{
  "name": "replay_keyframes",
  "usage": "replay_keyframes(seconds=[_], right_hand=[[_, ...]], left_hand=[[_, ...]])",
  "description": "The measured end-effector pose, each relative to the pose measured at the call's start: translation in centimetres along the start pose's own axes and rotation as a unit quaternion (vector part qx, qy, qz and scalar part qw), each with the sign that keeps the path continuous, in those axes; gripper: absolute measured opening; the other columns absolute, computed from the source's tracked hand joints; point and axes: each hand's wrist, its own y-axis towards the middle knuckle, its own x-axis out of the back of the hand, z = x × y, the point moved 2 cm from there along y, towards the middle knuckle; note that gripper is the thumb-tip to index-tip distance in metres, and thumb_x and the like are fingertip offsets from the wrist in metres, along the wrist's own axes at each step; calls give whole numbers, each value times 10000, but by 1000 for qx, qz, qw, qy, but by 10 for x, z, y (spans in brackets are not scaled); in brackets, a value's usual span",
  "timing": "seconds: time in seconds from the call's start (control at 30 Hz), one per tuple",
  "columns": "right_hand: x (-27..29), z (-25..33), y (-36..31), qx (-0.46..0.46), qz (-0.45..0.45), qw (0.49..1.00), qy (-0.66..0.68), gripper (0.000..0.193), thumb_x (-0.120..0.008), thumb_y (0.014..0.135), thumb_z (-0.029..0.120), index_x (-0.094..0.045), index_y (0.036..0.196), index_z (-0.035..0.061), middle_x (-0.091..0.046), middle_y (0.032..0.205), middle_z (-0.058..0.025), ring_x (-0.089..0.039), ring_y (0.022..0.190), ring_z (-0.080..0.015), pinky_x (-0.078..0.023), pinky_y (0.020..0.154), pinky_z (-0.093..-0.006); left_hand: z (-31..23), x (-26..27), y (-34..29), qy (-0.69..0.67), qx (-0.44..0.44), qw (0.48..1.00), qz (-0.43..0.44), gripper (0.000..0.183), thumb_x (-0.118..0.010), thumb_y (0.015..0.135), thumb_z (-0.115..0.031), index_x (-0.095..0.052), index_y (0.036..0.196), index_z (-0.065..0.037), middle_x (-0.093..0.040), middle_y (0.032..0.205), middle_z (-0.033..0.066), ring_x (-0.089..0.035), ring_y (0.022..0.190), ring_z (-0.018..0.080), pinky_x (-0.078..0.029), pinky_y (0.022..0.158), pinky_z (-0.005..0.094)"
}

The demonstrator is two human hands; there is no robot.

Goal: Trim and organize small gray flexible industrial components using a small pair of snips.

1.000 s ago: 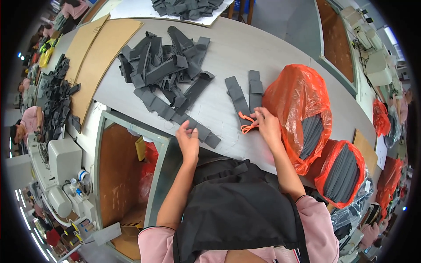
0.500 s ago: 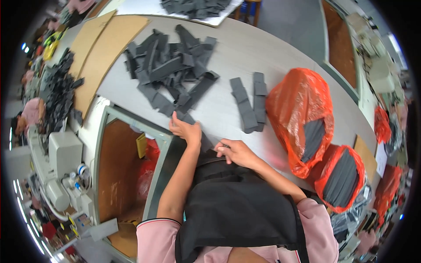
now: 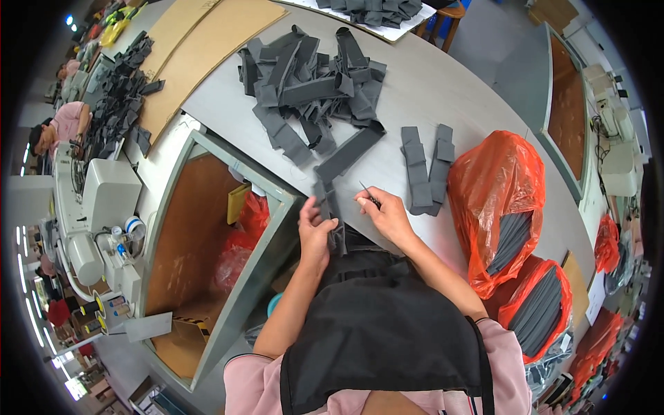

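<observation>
A dark grey fabric strip [image 3: 335, 202] with folded segments runs down across the near table edge toward my lap. My left hand [image 3: 316, 234] is at its left side, thumb over the strip and the upper fingers raised and slightly blurred; the lower fingers are hidden. My right hand [image 3: 387, 216], just right of the strip, is closed around a small dark pointed tool [image 3: 372, 199], which looks like thread snips. Its tip points up and left, apart from the strip. Beyond my hands lies a loose pile of similar grey strips [image 3: 311, 86]. Two strips [image 3: 417, 169] lie side by side to the right.
Red plastic bags [image 3: 499, 187] packed with grey strips stand at the right table edge. An open cabinet [image 3: 187, 242] with red bags inside is at left. Brown board [image 3: 207, 52] and more strips [image 3: 114, 104] lie far left, near a sewing machine [image 3: 111, 190] and a person [image 3: 68, 124].
My view has shifted left, so the table appears farther right. My left hand has moved down the strip, nearer my body. The tool in my right hand now shows clearly, pointing up.
</observation>
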Motion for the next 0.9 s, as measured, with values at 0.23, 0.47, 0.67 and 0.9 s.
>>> replay_keyframes(seconds=[0.23,0.47,0.67,0.9], right_hand=[[-12,2,0,63,-19,977,-202,182,-603,822,175,-574,970,73,-627,833,-92,-615,728,-317,-473,648,-399],[-29,8,22,207,4,911,-357,230,-602,788,145,-572,1015,127,-535,820,-56,-600,725,-248,-443,666,-380],[-45,7,47,364,34,830,-421,262,-586,699,105,-586,962,114,-531,808,-34,-592,684,-184,-400,606,-326],[-58,-3,58,411,65,786,-457,209,-532,719,138,-586,917,96,-537,796,-15,-580,660,-148,-418,621,-299]], left_hand=[[-10,7,-8,336,-187,906,-175,873,-650,630,58,-233,1383,-86,-284,1215,200,-345,1156,343,-294,1000,373],[-13,6,-11,325,-174,911,-184,878,-658,629,53,-234,1384,-91,-291,1190,197,-354,1137,342,-292,1000,376],[-13,5,-12,317,-150,918,-185,862,-672,652,38,-260,1385,-151,-279,1215,151,-349,1146,276,-329,988,351],[-17,1,-16,268,-118,940,-174,846,-647,629,63,-274,1367,-113,-274,1192,163,-370,1120,304,-331,986,363]])
